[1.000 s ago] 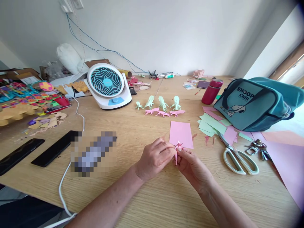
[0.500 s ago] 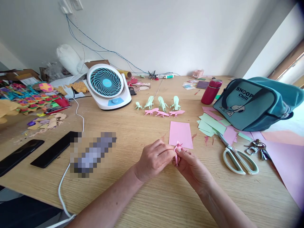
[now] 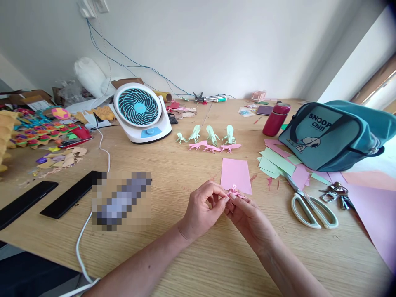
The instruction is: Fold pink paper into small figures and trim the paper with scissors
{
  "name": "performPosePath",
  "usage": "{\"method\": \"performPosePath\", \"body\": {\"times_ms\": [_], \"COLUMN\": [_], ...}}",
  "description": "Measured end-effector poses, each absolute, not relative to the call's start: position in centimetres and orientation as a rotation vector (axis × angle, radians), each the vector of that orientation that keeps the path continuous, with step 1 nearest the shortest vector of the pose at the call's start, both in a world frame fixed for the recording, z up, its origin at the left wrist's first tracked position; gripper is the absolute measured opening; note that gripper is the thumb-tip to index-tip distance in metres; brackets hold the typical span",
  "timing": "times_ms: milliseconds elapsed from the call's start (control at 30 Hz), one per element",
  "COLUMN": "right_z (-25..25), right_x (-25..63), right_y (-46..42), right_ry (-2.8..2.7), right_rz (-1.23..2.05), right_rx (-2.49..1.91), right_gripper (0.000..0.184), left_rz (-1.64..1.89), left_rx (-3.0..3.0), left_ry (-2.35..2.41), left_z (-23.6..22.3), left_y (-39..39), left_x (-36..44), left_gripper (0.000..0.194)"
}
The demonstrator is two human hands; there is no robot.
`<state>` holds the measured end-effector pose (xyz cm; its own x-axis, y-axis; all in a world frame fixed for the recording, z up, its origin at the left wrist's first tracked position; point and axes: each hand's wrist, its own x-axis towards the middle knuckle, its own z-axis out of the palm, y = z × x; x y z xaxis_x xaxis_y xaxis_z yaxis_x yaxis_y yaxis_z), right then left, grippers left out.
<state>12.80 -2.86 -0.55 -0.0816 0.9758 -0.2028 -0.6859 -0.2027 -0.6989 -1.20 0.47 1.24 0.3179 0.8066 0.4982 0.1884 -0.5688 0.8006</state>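
Between my fingertips is a small folded pink paper figure [image 3: 234, 191], partly covered by both hands. My right hand [image 3: 250, 215] grips it with the thumb on top. From the left, my left hand [image 3: 202, 208] pinches a thin part of the same figure between thumb and forefinger. Just beyond my fingers, a flat pink paper sheet [image 3: 236, 175] lies on the table. Farther back stand several green folded paper figures [image 3: 212, 134], with three pink ones [image 3: 212, 147] in front of them.
White-handled scissors [image 3: 314, 210], keys [image 3: 338, 193] and green paper pieces [image 3: 276, 160] lie at right, near a teal bag [image 3: 321, 136] and a red bottle [image 3: 276, 119]. A white fan [image 3: 139, 107] stands back left. A white cable [image 3: 79, 243] crosses the table at left.
My left fingers have shifted and opened into a narrower thumb-and-forefinger pinch. The pink figure's long point, which hung down before, no longer shows. My right hand keeps its grip.
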Motion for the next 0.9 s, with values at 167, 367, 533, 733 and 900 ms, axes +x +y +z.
{"method": "performPosePath", "body": {"times_ms": [167, 367, 533, 733, 900], "right_z": [-0.3, -0.1, 0.1, -0.1, -0.4], "right_x": [12.6, 12.5, 12.3, 12.1, 12.0], "right_y": [-2.9, -3.0, -3.1, -3.2, -3.2], "right_ry": [-0.468, -0.539, -0.586, -0.574, -0.578], "right_rz": [1.633, 1.563, 1.505, 1.486, 1.505], "right_rx": [-0.753, -0.829, -0.887, -0.898, -0.876], "right_gripper": [0.018, 0.020, 0.026, 0.027, 0.024], "left_rz": [1.185, 1.182, 1.159, 1.170, 1.199], "left_rx": [1.720, 1.642, 1.585, 1.536, 1.537], "left_ry": [0.926, 0.939, 0.947, 0.928, 0.912], "left_z": [1.3, 0.7, 0.4, 0.1, 0.2], "left_y": [0.3, 0.3, 0.3, 0.1, -0.2], "left_x": [-1.0, -1.0, -0.9, -0.6, -0.5], "left_gripper": [0.013, 0.016, 0.021, 0.018, 0.014]}}
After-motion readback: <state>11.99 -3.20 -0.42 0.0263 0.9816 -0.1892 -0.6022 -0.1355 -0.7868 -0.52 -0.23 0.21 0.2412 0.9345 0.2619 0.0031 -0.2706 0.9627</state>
